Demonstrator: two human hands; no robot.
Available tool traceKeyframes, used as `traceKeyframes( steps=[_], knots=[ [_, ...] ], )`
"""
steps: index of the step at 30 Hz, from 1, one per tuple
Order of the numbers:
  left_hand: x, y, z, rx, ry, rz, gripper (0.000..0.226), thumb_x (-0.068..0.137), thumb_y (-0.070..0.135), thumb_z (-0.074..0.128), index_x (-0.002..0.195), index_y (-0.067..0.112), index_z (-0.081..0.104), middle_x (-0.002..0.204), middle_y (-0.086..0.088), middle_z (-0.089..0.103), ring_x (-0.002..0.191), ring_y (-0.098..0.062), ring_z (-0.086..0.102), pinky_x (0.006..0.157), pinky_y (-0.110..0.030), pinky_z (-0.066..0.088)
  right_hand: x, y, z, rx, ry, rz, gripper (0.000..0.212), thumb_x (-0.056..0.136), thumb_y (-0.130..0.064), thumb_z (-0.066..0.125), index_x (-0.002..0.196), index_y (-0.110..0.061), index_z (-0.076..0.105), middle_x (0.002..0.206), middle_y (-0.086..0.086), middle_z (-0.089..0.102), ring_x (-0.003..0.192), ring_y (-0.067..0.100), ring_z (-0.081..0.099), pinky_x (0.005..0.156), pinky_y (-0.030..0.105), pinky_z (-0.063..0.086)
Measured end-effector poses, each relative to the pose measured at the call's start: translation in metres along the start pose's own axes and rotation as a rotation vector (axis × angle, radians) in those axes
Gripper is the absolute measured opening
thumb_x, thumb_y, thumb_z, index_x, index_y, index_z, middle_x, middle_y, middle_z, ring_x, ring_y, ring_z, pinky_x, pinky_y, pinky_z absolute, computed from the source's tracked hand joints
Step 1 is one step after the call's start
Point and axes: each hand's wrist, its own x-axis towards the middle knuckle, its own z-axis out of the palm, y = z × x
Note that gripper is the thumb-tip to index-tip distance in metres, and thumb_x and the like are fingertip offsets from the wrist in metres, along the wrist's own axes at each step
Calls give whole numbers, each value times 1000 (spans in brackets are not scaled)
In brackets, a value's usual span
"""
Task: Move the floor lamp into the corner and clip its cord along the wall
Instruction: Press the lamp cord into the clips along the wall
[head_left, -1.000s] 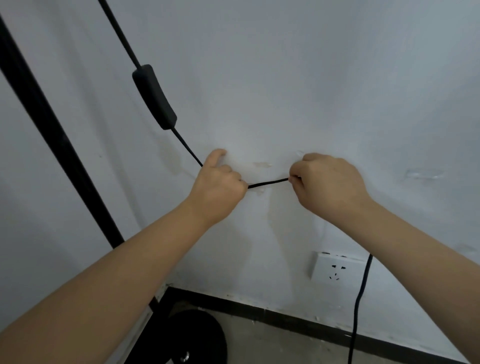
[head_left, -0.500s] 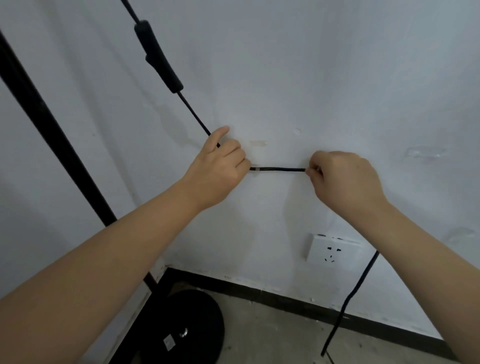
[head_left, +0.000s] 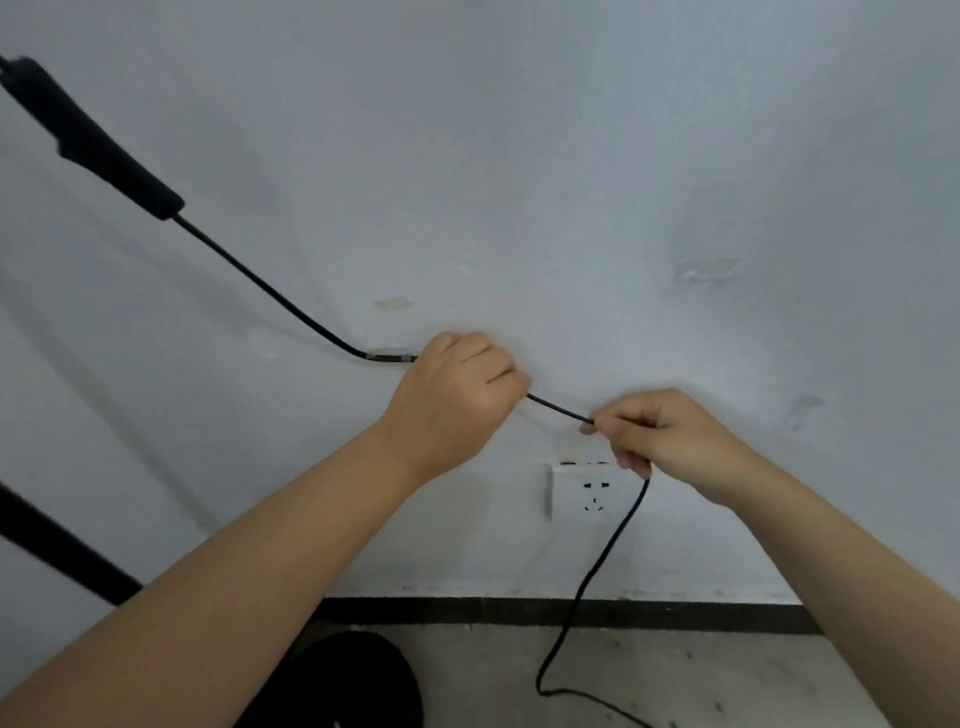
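Cord (head_left: 270, 291), thin and black, runs from an inline switch (head_left: 104, 150) at 10 o'clock down across the white wall (head_left: 519, 156) to the middle of the view. There it passes through a small clear clip (head_left: 387, 353) stuck to the wall, just left of the left hand (head_left: 457, 395).

Left hand: fist closed around the cord, knuckles against the wall, grip pressed together on the cord right beside the clip.

A short bare run of cord shows between the two hands, slanting down toward 4 o'clock.

Right hand (head_left: 670, 441): thumb and forefinger pinch the cord at its left tip; the other fingers curl loosely over the cord. Below this hand the cord drops free, crosses the right edge of a white wall socket (head_left: 592, 496), passes the dark skirting strip (head_left: 675, 616) and loops on the concrete floor (head_left: 727, 675) at 6 o'clock.

Floor lamp: black pole (head_left: 57, 551) slants across the left edge at 8 o'clock; the round black base (head_left: 363, 680) sits on the floor at 7 o'clock, partly hidden by the left forearm.

Two more clear patches on the wall, at 2 o'clock (head_left: 706, 270) and 3 o'clock (head_left: 802, 410), well apart from the cord; cannot tell what they are.
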Motion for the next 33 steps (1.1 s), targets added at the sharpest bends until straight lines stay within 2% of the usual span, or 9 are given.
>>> traceKeyframes(
  steps=[3, 6, 8, 10, 13, 18, 22, 28, 33],
  knots=[
    [18, 14, 8, -163, 7, 65, 5, 66, -5, 69, 62, -1, 71, 51, -14, 67, 47, -26, 62, 45, -28, 54, -17, 3, -29, 86, -36, 43, 41, 90, -2, 43, 62, -18, 67, 31, -6, 51, 70, 43, 57, 81, 45, 53],
    [32, 28, 16, -319, 15, 67, 23, 78, 8, 56, 65, -3, 72, 54, -16, 68, 48, -27, 62, 48, -27, 55, -33, 4, -52, 26, -6, 78, 25, 89, -1, 42, 85, 7, 65, 37, -12, 56, 42, 13, 51, 58, 22, 58],
    [39, 36, 18, -367, 3, 67, 27, 79, 12, 52, 66, -2, 72, 55, -16, 68, 50, -27, 63, 49, -26, 56, -42, 3, -64, -93, 85, 68, 25, 88, -6, 47, 76, -9, 68, 40, -12, 55, 37, 5, 44, 43, 11, 47],
    [45, 40, 21, -360, 11, 26, 29, 79, 13, 51, 66, -2, 72, 55, -16, 69, 51, -27, 64, 48, -26, 56, -50, -1, -74, -226, 191, 21, 20, 85, -13, 54, 74, -19, 68, 50, -11, 54, 40, 2, 48, 40, 5, 38],
    [58, 44, 19, -298, 54, -83, 32, 78, 15, 49, 63, -2, 72, 53, -16, 67, 51, -28, 64, 45, -28, 56, -53, -11, -88, -411, 374, -88, 13, 82, -15, 59, 85, -12, 71, 68, 1, 64, 60, 10, 54, 50, 0, 38],
    [80, 53, 8, -148, 83, -297, 8, 66, -2, 71, 58, -1, 70, 53, -16, 69, 48, -28, 65, 42, -26, 53, -41, -44, -97, -658, 530, -268, 18, 84, -16, 55, 86, -9, 71, 83, 12, 72, 74, 22, 59, 68, 26, 46],
    [93, 60, 2, -59, -32, -335, 17, 52, -13, 80, 56, -2, 67, 51, -17, 66, 45, -28, 64, 36, -27, 50, -34, -61, -104, -823, 511, -291, 22, 85, -16, 49, 80, -5, 68, 75, 17, 67, 76, 34, 61, 69, 38, 52],
    [110, 64, -4, -134, -91, -513, 10, 85, 5, 60, 82, -1, 68, 79, -19, 71, 76, -34, 64, 56, -36, 47, -29, -71, -110, -897, 489, -315, 23, 87, -18, 47, 88, -9, 68, 88, 16, 68, 81, 35, 60, 63, 31, 43],
    [114, 65, -13, -28, -34, -406, 24, 54, -9, 80, 74, -1, 69, 47, -16, 66, 38, -28, 60, 32, -25, 43, -24, -74, -114, -875, 511, -345, 19, 86, -19, 49, 89, -10, 67, 92, 14, 68, 84, 33, 61, 65, 30, 42]
  ],
)
